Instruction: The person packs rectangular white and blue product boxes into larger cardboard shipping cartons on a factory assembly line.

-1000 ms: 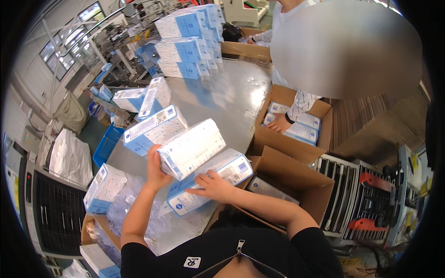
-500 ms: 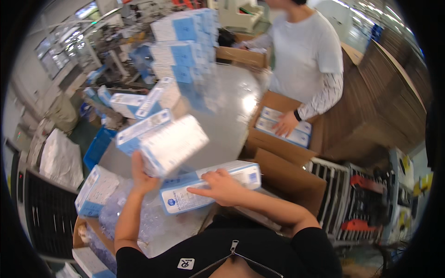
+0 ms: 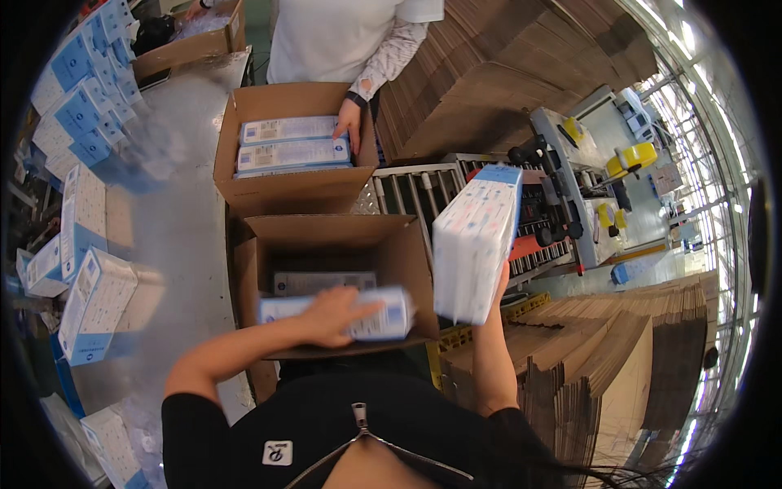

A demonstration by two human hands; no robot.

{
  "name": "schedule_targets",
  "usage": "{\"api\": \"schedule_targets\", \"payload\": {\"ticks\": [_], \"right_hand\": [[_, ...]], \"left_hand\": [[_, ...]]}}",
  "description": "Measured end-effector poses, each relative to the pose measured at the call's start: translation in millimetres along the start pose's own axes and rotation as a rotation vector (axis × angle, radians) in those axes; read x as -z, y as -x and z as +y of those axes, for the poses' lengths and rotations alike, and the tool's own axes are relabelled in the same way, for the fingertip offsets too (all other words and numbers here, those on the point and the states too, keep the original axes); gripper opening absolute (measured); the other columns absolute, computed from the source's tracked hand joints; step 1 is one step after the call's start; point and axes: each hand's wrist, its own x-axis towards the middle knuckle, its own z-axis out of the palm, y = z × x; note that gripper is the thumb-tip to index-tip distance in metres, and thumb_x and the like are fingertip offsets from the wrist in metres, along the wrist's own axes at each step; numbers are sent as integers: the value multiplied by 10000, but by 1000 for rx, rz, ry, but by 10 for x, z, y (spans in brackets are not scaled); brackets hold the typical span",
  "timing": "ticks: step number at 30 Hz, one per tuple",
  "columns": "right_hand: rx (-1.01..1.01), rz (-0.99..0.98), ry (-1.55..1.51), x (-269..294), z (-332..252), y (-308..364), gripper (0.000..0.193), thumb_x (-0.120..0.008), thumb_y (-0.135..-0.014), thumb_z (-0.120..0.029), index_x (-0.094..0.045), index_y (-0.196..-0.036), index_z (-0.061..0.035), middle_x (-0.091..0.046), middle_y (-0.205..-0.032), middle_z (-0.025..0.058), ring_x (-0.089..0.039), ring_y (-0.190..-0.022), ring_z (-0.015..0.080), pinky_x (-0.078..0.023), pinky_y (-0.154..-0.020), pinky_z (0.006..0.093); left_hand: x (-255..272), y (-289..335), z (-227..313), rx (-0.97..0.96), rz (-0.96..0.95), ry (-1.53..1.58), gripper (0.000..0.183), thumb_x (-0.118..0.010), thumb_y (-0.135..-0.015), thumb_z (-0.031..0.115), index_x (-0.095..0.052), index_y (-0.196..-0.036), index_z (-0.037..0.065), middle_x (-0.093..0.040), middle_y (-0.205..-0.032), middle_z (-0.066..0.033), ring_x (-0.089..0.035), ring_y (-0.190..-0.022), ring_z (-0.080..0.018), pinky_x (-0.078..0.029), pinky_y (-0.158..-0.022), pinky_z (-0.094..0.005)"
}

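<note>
In front of me is an open brown carton (image 3: 326,228) with a pale box (image 3: 309,281) lying inside. My left hand (image 3: 327,319) lies across the top of a long blue-and-white box (image 3: 379,319), gripping it level at the carton's near side; this box is blurred. To the carton's right, my right hand (image 3: 498,297) holds a white patterned box (image 3: 471,248) with a blue end, raised and tilted. The fingers of that hand are partly hidden behind the box.
Across from me, a co-worker's hand (image 3: 349,129) touches boxes in a second carton (image 3: 285,194). More boxes (image 3: 98,306) stand on the grey table (image 3: 191,285) at left. A roller conveyor (image 3: 415,196) and stacked flat cardboard (image 3: 570,367) lie to the right.
My view has turned right, from the table to the cartons. Both hands have moved from over the table to the open carton; my right hand, earlier resting on a box, now holds one up.
</note>
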Motion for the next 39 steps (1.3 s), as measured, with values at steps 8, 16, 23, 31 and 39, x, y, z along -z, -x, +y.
{"api": "schedule_targets", "payload": {"ticks": [8,16,23,31,39], "right_hand": [[595,-790,1492,-1360,513,350,529,-597,-784,-164,-464,-1296,-146,-506,-1159,165,-502,-1063,338,-390,-906,480],[365,-1329,2314,268,2842,-879,712,-615,-784,-170,-312,-1401,-356,-298,-1416,197,-248,-1337,370,-152,-1047,595],[-345,-1463,2280,16,3163,-1132,857,-660,-737,-463,-249,-1441,-201,-300,-1426,198,-273,-1326,358,-202,-1051,553],[190,-1578,1658,-2005,2683,-363,667,-752,-668,-261,-498,-1257,-77,-486,-1260,173,-476,-1131,371,-391,-942,450],[778,-1870,1692,-3172,3250,393,976,-817,-513,-344,-384,-1345,-73,-466,-1162,172,-441,-1100,341,-306,-956,493]], "left_hand": [[-1041,-168,-1223,532,-551,384,649,-582,-827,438,-400,-1321,59,-521,-1232,-233,-500,-1148,-337,-393,-973,-414],[-836,235,-957,787,-384,584,480,-578,-850,375,-564,-1186,33,-547,-1214,-179,-506,-1130,-331,-400,-960,-395],[972,2606,-242,1346,517,-147,586,-714,-659,141,-504,-1203,80,-494,-1210,-172,-455,-1151,-351,-354,-977,-441],[1316,4354,-904,1287,459,-469,854,-803,-475,283,-464,-1213,21,-584,-1028,-167,-528,-990,-374,-403,-880,-406],[598,3023,-129,942,950,-318,488,-647,-751,251,-552,-1191,63,-507,-1210,-181,-471,-1137,-343,-364,-967,-445]]}}
